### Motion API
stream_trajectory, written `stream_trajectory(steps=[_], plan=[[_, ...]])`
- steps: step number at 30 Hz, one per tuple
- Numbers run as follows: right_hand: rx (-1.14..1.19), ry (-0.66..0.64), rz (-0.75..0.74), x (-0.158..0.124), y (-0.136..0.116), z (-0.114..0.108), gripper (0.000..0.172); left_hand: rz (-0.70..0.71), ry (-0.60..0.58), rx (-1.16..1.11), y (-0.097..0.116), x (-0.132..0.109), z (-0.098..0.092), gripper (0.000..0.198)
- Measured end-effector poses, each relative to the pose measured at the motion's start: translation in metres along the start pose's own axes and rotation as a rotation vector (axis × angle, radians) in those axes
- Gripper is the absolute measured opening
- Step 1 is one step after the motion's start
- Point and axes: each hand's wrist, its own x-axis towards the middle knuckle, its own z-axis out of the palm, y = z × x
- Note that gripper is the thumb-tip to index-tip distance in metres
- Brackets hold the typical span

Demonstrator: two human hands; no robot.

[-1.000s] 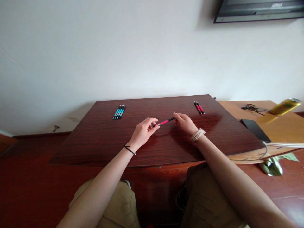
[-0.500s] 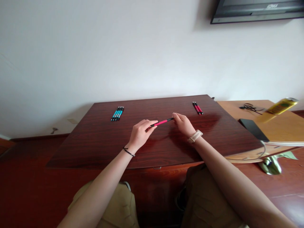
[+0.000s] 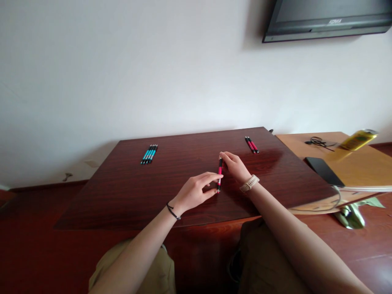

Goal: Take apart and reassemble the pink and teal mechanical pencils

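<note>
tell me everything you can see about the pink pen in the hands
The pink pen is slim, with a bright pink barrel and black ends, plastic by the look of it. It points nearly straight away from the person, held low over the dark wooden table. The left hand pinches its near end and the right hand its far end. Whether its near tip touches the table cannot be told.

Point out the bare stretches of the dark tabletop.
The dark wooden table is bare between the blue pens and the left hand, and along its left front. Bare too right of the right hand, below the two red pens. Crowded around the held pink pen.
</note>
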Motion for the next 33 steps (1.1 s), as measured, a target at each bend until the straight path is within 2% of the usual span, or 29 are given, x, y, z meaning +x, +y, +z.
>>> stream_trajectory(steps=[7,13,17,20,22,28,33], plan=[[0.014,0.062,-0.022,0.002,0.000,-0.007,0.055,-0.032,-0.015,0.038,-0.007,0.010,0.007,0.053],[0.185,-0.100,0.099,0.001,0.000,-0.013,0.051,-0.088,0.032,0.017,-0.009,0.025,0.010,0.055],[0.120,-0.026,0.019,0.000,0.003,-0.023,0.046,-0.211,0.039,-0.201,-0.016,0.039,0.014,0.048],[0.029,0.035,-0.044,-0.001,0.002,-0.029,0.043,-0.324,0.138,-0.415,-0.024,0.056,0.018,0.030],[-0.028,0.069,-0.069,-0.002,-0.001,-0.033,0.041,-0.362,0.180,-0.479,-0.029,0.070,0.022,0.027],[-0.152,0.171,-0.071,-0.003,-0.004,-0.042,0.034,-0.395,0.142,-0.516,-0.045,0.109,0.036,0.047],[-0.316,0.227,-0.082,-0.006,0.004,-0.055,0.036,-0.444,0.197,-0.598,-0.068,0.139,0.041,0.077]])
